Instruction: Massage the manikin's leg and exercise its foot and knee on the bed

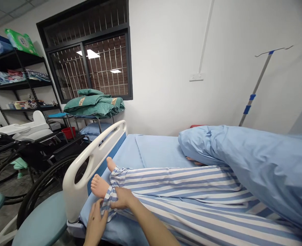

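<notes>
A figure in blue-and-white striped pajama trousers lies along the bed, its two bare feet pointing at the footboard. The feet look smooth, like a manikin's. My right hand is closed over the nearer trouser leg just above the ankle. Beside it, my left hand has its thumb and fingers around the lower side of the same cuff, close to the heel. Fabric is bunched between the hands. A light blue quilt is folded back over the upper part of the figure.
A white footboard rises left of the feet. Beyond it stand a wheelchair and a teal stool. Green bedding lies on a stand under the window. An IV pole stands behind the bed at right.
</notes>
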`<state>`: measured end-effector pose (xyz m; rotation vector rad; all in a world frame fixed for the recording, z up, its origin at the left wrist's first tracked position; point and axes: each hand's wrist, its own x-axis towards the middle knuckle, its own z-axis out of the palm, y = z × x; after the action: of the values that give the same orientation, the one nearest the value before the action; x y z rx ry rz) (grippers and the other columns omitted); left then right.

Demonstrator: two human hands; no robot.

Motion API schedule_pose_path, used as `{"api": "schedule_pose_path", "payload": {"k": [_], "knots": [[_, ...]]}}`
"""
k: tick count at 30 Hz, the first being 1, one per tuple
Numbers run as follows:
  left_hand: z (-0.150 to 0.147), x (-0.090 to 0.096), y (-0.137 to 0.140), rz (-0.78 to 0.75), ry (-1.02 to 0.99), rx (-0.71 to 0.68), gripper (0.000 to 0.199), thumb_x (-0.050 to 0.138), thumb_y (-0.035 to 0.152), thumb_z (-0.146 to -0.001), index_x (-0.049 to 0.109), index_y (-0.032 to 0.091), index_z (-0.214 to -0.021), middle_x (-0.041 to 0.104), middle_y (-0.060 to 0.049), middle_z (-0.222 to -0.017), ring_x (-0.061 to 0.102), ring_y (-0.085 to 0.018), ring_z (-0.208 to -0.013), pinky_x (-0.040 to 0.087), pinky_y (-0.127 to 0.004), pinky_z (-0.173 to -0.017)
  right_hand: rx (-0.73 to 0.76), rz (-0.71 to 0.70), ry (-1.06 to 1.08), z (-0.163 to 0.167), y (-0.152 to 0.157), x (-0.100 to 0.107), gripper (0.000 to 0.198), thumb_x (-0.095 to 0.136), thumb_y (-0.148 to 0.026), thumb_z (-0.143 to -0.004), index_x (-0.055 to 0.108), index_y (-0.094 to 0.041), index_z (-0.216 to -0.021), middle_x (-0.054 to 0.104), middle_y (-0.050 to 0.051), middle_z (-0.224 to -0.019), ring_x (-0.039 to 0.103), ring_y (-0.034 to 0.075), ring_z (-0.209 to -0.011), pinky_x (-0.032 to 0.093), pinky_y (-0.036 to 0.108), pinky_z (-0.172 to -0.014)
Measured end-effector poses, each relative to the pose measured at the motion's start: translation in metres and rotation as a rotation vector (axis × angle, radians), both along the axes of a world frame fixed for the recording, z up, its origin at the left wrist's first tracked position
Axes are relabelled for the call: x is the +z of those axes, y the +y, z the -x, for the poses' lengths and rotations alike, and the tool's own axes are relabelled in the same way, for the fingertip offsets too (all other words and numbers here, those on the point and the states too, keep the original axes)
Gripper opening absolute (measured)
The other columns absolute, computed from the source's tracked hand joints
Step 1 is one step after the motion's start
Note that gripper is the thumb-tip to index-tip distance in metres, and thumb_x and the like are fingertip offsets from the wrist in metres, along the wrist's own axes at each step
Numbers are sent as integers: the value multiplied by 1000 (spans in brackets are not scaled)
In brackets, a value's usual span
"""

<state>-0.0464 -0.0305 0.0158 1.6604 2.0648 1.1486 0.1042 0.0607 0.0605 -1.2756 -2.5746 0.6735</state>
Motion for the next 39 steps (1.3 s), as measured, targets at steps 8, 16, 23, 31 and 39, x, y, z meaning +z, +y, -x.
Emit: {"api": "schedule_pose_path", "payload": {"k": [8,16,23,31,39], "knots": [[-65,76,46,-115,116,-283,27,40,25,-75,54,20,-98,61,-6,-100,56,-20,-96,44,-36,-86,-5,103,57,-111,33,40,43,58,-44,-67,63,-18,-101,67,5,-90,61,19,-77,44,26,-65],[-111,55,150,4,325,-495,47,44,19,-67,48,16,-113,54,-9,-115,48,-21,-108,36,-36,-96,-101,363,-167,-242,46,8,23,60,-34,-59,68,-18,-74,64,0,-61,59,15,-57,41,22,-50],[-94,26,188,176,767,-523,65,55,21,-57,44,15,-121,51,-14,-120,42,-29,-114,24,-39,-101,-103,479,-52,-252,47,-17,20,56,-34,-62,66,-20,-72,63,0,-60,58,15,-55,40,21,-48],[-101,45,200,366,947,-497,53,53,22,-60,49,16,-112,62,-14,-105,54,-30,-99,35,-39,-84,-84,433,-187,-244,45,-15,18,58,-37,-57,63,-21,-62,62,1,-63,57,19,-58,39,25,-46],[-108,141,210,375,1107,-512,52,55,25,-58,49,21,-109,63,-11,-96,57,-29,-89,37,-36,-77,-238,605,61,-247,52,-32,48,65,-33,-54,58,-17,-99,61,0,-58,58,20,-54,44,29,-50]]}}
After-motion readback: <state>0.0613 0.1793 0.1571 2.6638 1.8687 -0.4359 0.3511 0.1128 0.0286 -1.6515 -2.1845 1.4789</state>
